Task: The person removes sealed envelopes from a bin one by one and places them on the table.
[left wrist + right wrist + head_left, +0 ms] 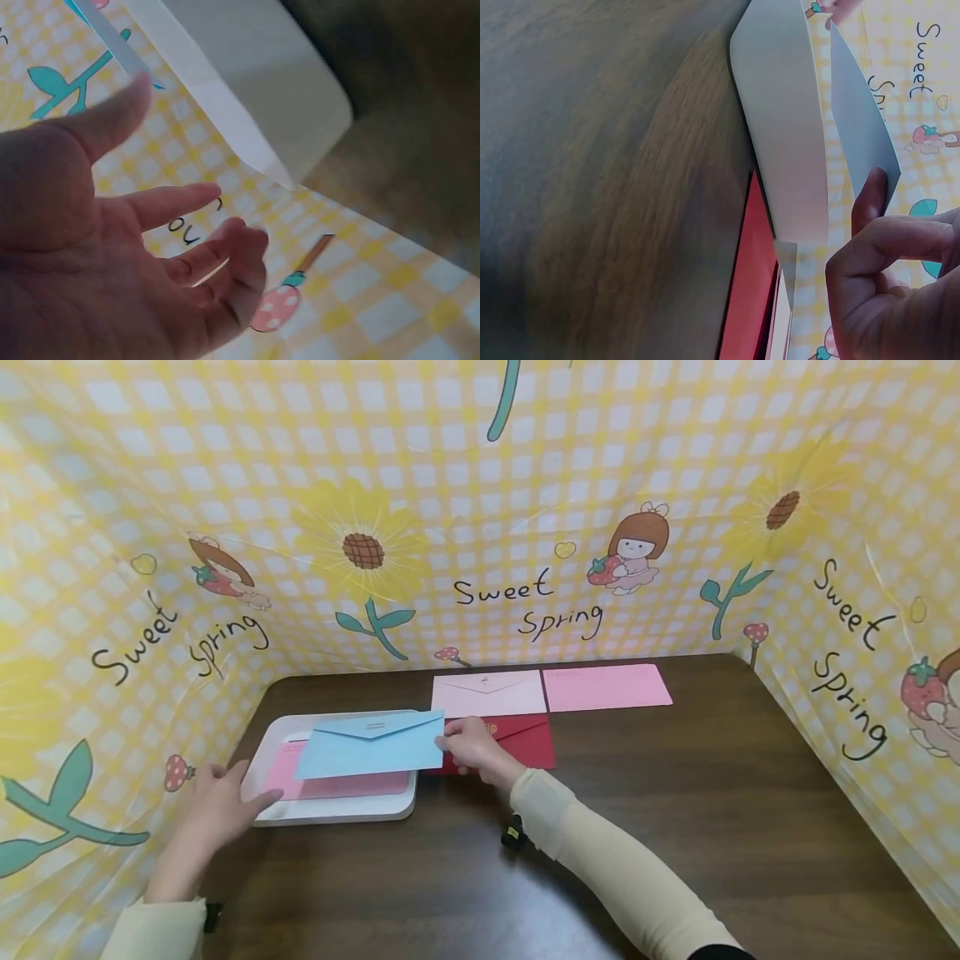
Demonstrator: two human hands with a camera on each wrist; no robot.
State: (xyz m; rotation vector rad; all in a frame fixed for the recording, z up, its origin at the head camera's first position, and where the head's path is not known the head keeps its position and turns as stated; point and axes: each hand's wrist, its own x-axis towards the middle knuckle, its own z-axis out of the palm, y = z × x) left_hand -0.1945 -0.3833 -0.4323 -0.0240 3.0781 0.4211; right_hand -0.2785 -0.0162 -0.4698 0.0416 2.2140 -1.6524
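Blue envelope hovering over the white tray

Right hand pinches the blue envelope at its 3 o'clock corner, above a pink envelope in the white tray; left hand spread and relaxed at the tray's 9 o'clock edge, red envelope just beside at 3

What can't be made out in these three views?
- Pink envelope in the white tray: head view, mostly covered by the blue envelope.
- Red envelope: its left part is hidden behind the right hand.
- Left hand: contact with the tray unclear; left wrist view is blurred.
- Print on the envelope flaps: too small.
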